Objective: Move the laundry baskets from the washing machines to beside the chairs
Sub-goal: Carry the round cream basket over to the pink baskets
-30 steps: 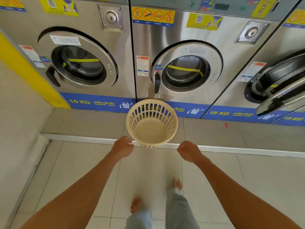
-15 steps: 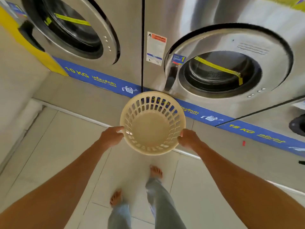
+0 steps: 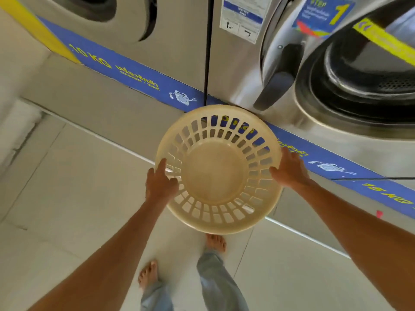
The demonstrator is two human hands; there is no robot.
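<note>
Basket: an empty cream laundry basket (image 3: pixel 219 169) is sitting by the raised step (image 3: pixel 107 102) at the foot of the washing machines (image 3: pixel 179 52), in front of the seam between two of them; whether its base is resting on the step or already clear of it cannot be told
Left hand: the left hand (image 3: pixel 160 184) is closing on the near-left rim, fingers curling over the edge and one finger pointing up along it
Right hand: the right hand (image 3: pixel 289 170) is pressing flat against the right rim, fingers spread around the outer wall
Step in hand: the person is taking hold of the basket to lift it off toward the chairs, which are not in view
Doing it well: both hands are sitting nearly opposite each other, so lifting evenly should be keeping it level; the left grip is looking looser and would be better wrapping fully under the rim
Watch: the black door handle (image 3: pixel 276 86) is hanging just above the far rim, so drawing the basket back before raising it seems wise; bare feet (image 3: pixel 215 242) are standing just below it
</note>
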